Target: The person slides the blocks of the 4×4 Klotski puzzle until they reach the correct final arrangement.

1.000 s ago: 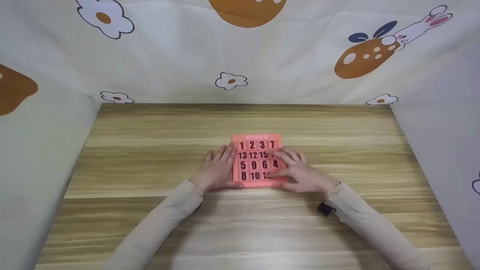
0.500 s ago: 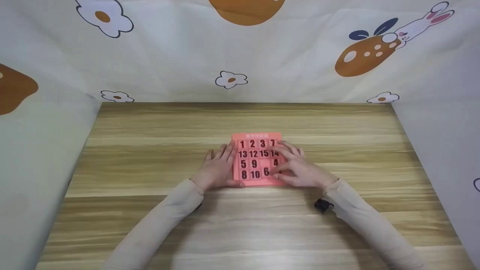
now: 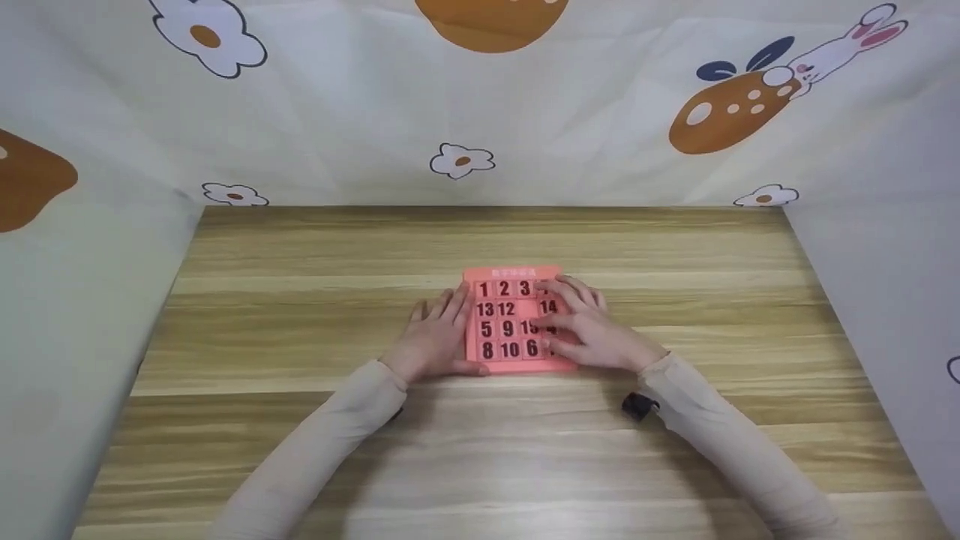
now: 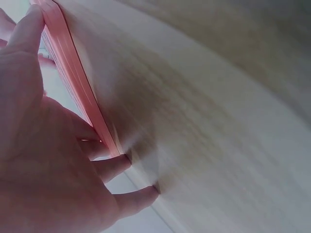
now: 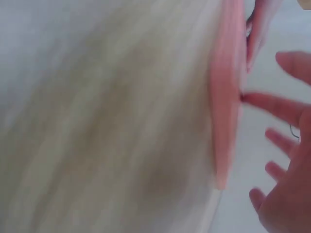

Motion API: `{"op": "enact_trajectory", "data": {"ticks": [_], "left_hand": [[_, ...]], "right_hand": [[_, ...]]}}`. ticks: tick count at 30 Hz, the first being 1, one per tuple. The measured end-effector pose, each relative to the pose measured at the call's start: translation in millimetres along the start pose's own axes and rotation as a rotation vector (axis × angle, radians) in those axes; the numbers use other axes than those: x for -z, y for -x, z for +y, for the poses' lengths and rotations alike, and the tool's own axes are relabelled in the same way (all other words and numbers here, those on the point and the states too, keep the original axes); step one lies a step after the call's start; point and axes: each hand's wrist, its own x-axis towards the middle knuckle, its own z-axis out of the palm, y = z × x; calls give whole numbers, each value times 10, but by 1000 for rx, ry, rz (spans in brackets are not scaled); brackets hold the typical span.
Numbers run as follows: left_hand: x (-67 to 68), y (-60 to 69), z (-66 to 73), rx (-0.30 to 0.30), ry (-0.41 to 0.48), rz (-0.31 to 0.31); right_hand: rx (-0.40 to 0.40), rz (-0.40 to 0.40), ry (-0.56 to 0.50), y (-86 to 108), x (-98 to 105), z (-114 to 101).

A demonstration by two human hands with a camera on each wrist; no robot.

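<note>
Near the middle of the wooden table (image 3: 450, 457), going by the head view, a pink number puzzle (image 3: 517, 367) lies flat between both hands. Looks like light, stiff plastic to me, so I'd guess the whole board skates around easily unless braced. Best hold is probably the side rims, leaving the face free; tiles likely want a flat fingertip push, not a pinch. The left hand (image 3: 429, 341) lies along the left rim, fingers straight, thumb at the bottom corner. The right hand (image 3: 592, 330) is spread over the right columns, pinching nothing that I can see. Compared with half a second ago, tile 15 (image 3: 525, 328) has dropped from the second row to the third, so the gap's above it now, and tile 6 (image 3: 532, 348) sits squarely in the bottom row instead of partway down.

Left wrist view: fingers spread along the board's side wall, two tips down on the tabletop. That wall looks chunky enough to steady it, no squeezing needed.

Right wrist view's pretty blurry. Fingers fanned out, one tip pointing at the board's top; can't tell how hard it's pressing, if at all.
</note>
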Motion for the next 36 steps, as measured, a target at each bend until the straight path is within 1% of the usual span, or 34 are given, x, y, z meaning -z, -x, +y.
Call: {"op": "enact_trajectory", "data": {"ticks": [2,3,5,8,9,11,13,15,17,20,22,24,27,29,31,32,36], "left_hand": [[0,3,-4,1,4,4],[-2,4,-6,3,2,3],[-9,2,-10,3,-1,5],[-21,1,-11,-4,-5,1],[-25,2,-11,-6,-2,-1],[-30,1,-10,-6,7,-3],[-32,-2,-9,-4,17,-1],[-34,-7,-7,-1,17,2],[-37,-9,-5,1,16,2],[-41,-4,-3,-8,19,3],[-40,3,-4,-11,21,-2],[-38,9,-7,-13,23,1],[-31,9,-12,-9,15,2],[-32,5,-14,-8,13,5],[-30,0,-13,-7,16,4],[-29,-3,-11,-6,15,0],[-17,-9,-6,1,20,-5]], "right_hand": [[24,10,-12,24,21,0],[17,23,-11,34,30,1],[-27,65,12,52,35,8],[-126,122,48,71,25,23],[-150,126,51,76,22,23],[-165,93,42,75,16,16],[-148,28,20,73,16,3],[-123,-11,-7,70,25,-1],[-93,-7,-42,72,39,16],[-43,35,-97,100,81,60],[-26,41,-111,128,108,88],[-41,31,-95,151,130,105],[-100,27,0,165,141,107],[-123,30,55,161,135,96],[-109,25,91,152,121,80],[-88,15,95,146,113,69],[-2,-42,59,117,76,8]]}}
